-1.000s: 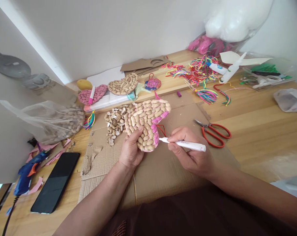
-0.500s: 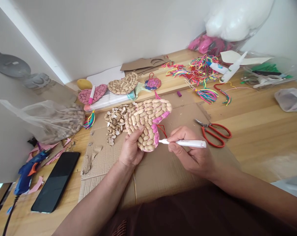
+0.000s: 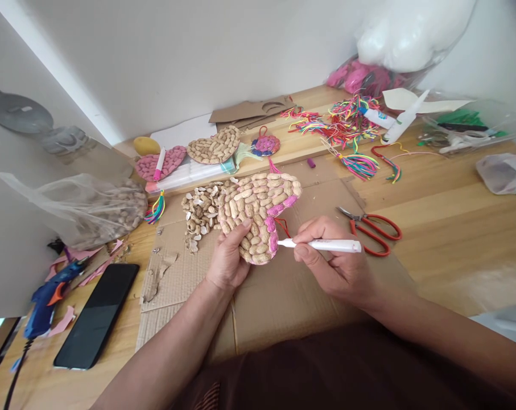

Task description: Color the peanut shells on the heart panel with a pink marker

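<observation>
A heart-shaped peanut-shell plaque point(image 3: 255, 208) is gripped at its lower left by my left hand point(image 3: 230, 256), thumb on the shells. Shells along its right-hand notch are coloured magenta; the others stay tan. My right hand point(image 3: 332, 262) pinches a white marker point(image 3: 330, 245), whose tip meets the magenta edge of the plaque. Red cord point(image 3: 282, 225) shows behind the notch. To the left of the plaque lies a pile of loose peanut shells point(image 3: 200, 213) on the cardboard point(image 3: 279, 307). A purple cap point(image 3: 311, 163) lies beyond the plaque.
Red-handled scissors point(image 3: 375, 230) lie right of my right hand. At left are a phone point(image 3: 98, 316), a blue glue gun point(image 3: 48, 299) and a plastic bag of shells point(image 3: 112, 210). Farther back stand a pink heart point(image 3: 172, 162), a plain heart point(image 3: 215, 145) and colourful tassels point(image 3: 351, 119).
The plaque has shifted very slightly to the right in my left hand. My right hand and the marker have moved a little right and up with it.
</observation>
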Available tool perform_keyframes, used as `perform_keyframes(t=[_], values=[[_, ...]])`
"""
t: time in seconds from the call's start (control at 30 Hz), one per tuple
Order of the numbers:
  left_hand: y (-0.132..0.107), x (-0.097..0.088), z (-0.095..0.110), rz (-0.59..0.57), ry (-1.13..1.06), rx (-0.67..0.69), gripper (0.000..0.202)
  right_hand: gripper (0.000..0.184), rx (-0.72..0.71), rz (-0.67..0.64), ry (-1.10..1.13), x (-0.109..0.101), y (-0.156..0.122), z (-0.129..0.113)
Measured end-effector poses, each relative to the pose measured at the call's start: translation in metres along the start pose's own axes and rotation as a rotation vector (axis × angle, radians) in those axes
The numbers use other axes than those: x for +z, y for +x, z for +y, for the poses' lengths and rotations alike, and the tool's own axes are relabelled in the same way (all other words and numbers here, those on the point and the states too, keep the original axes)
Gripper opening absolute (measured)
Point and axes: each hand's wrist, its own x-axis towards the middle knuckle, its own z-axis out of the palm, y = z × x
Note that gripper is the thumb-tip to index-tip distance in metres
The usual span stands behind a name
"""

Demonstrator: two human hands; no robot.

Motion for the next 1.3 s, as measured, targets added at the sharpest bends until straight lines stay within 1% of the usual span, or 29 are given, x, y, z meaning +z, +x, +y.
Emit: perform_keyframes(t=[0.2,0.4,0.5,0.63,0.8,0.97,1.03,1.13,1.3], values=[[-0.0013,0.0022,0.0008,-0.016,0.020,0.040,0.045,0.004,0.059,-0.039,0.049,0.0004,-0.0032,0.0009],[-0.0010,0.0009,0.0011,-0.061,0.022,0.063,0.049,0.002,0.040,-0.031,0.036,0.0004,-0.0005,-0.0009],[-0.0010,0.0003,0.0014,-0.072,0.030,0.069,0.047,0.003,0.074,-0.043,0.056,0.0000,-0.0002,-0.0019],[-0.0020,0.0004,0.0016,-0.079,0.039,0.077,0.045,0.009,0.116,-0.087,0.085,-0.0011,0.0017,-0.0045],[-0.0030,0.0000,0.0006,-0.101,0.060,0.087,0.047,0.014,0.170,-0.113,0.103,-0.0036,0.0046,-0.0074],[-0.0018,0.0004,-0.0010,-0.100,0.075,0.128,0.054,0.010,0.140,-0.084,0.085,-0.0024,0.0036,-0.0056],[-0.0015,0.0008,-0.0021,-0.111,0.081,0.149,0.057,0.009,0.129,-0.097,0.060,-0.0019,0.0037,-0.0055],[-0.0007,0.0007,-0.0034,-0.108,0.087,0.163,0.057,0.010,0.130,-0.118,0.031,-0.0020,0.0042,-0.0065],[0.0023,-0.0007,-0.0038,-0.071,0.060,0.167,0.054,0.012,0.178,-0.073,0.050,-0.0021,0.0024,-0.0056]])
